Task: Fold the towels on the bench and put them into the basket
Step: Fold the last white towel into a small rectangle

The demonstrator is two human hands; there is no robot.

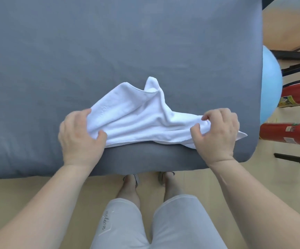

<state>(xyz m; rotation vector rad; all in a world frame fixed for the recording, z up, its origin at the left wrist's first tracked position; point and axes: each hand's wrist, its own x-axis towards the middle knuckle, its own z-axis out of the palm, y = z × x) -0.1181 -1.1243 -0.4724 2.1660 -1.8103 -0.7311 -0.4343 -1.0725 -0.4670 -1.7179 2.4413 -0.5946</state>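
Note:
A crumpled white towel [138,115] lies near the front edge of the grey-covered bench [73,60]. My left hand [80,137] grips the towel's left end, thumb on top and fingers curled round the cloth. At the towel's right end, my right hand [217,132] pinches a bunched fold between thumb and curled fingers. One towel corner pokes out to the right of that hand. No basket shows in this view.
The bench's right edge runs close to my right hand. Beyond it on the wooden floor lie two red fire extinguishers [289,133] and a light blue exercise ball [269,83]. Dark metal frame legs [296,159] stand there too. My legs are below the bench's front edge.

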